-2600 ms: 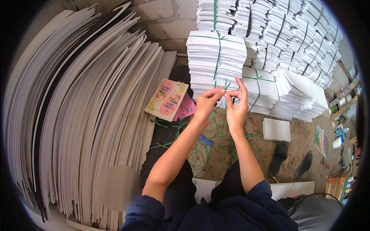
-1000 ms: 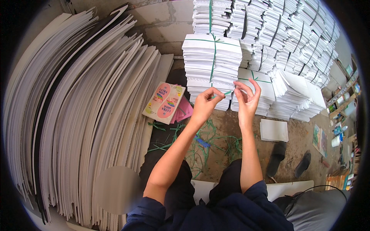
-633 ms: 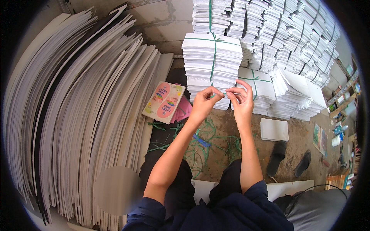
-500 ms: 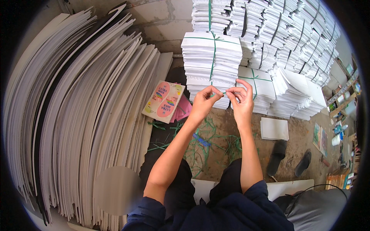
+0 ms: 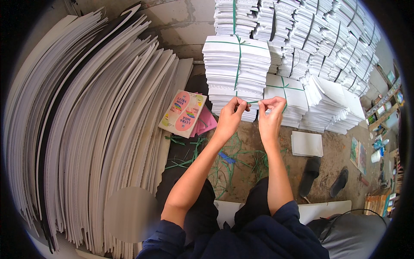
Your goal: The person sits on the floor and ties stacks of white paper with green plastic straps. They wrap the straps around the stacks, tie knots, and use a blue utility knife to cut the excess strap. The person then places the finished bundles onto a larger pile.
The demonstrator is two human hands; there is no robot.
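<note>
A short length of green plastic string (image 5: pixel 253 102) runs between my two hands, in front of a tall stack of white paper (image 5: pixel 235 64) bound crosswise with the same kind of string. My left hand (image 5: pixel 230 116) is closed, pinching one end between thumb and forefinger. The other end sits in a pinch of my right hand (image 5: pixel 270 117), whose fingers curl inward. Below my forearms, loose green string scraps (image 5: pixel 233 168) lie tangled on the floor, with a small blue strip (image 5: pixel 226 158) among them.
Large white sheets (image 5: pixel 99 142) stand on edge along the left. A printed carton piece (image 5: pixel 183 113) lies over pink sheets (image 5: pixel 205 122). More tied paper bundles (image 5: pixel 306 30) are piled at the back right. A small paper stack (image 5: pixel 307 143) and dark sandals (image 5: pixel 309 176) are on the floor.
My hands have moved slightly apart, so more of the green string shows between them. The fingers of my right hand have folded down from their raised position.
</note>
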